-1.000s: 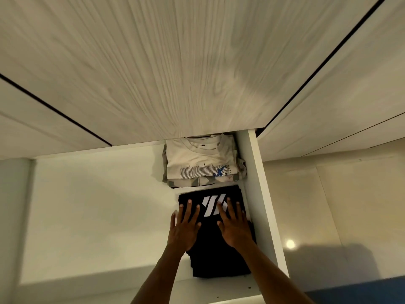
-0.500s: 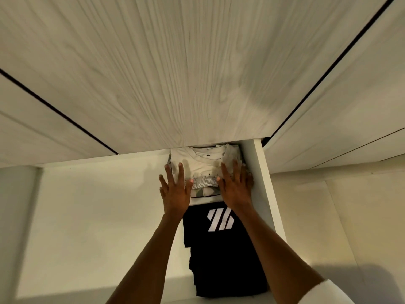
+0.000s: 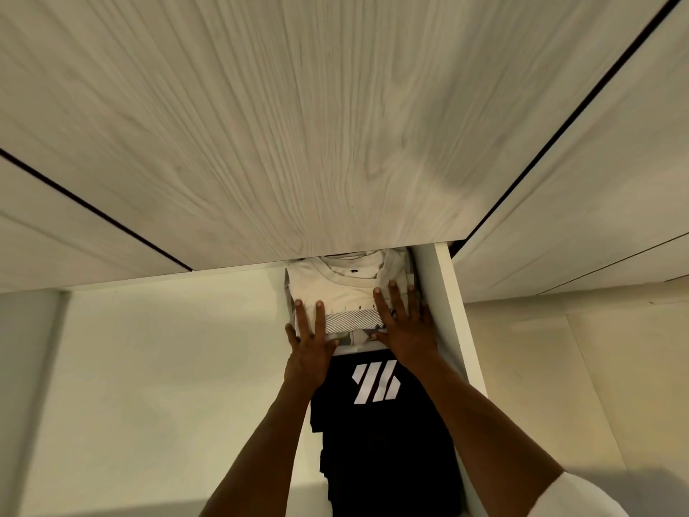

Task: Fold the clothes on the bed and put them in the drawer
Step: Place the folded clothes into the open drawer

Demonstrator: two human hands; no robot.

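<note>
Looking down from my head camera, I have both arms stretched into the open drawer (image 3: 453, 311), and the pale wood-grain front of the unit above fills the whole upper part of the view.

My left hand (image 3: 307, 350) lies flat with the fingers straight, pressing on the near left corner of the folded cream shirt (image 3: 345, 292); the thumb sits off the shirt's left edge. My right hand (image 3: 404, 328) is spread flat too, fingers long and fanned, resting on the shirt's right side, just beside the drawer's white right wall. Neither hand curls round anything; both are simply pressing down on the fabric.

The cream shirt sits at the far right corner of the drawer, its collar partly tucked under the wood-grain front. A grey striped band with small letters above it runs across the shirt between my two hands. Under its near edge a bit of another patterned fabric peeks out, too small for me to tell what it is.

Just in front of it, toward the near edge of the drawer, lies the folded black shirt (image 3: 384, 442) with white slanted bars printed on it, running along the right wall, with my forearms crossing over its two sides.

To the left, the drawer's pale floor lies open to the camera. At the lower right a white sleeve (image 3: 581, 496) covers my right upper arm.
</note>
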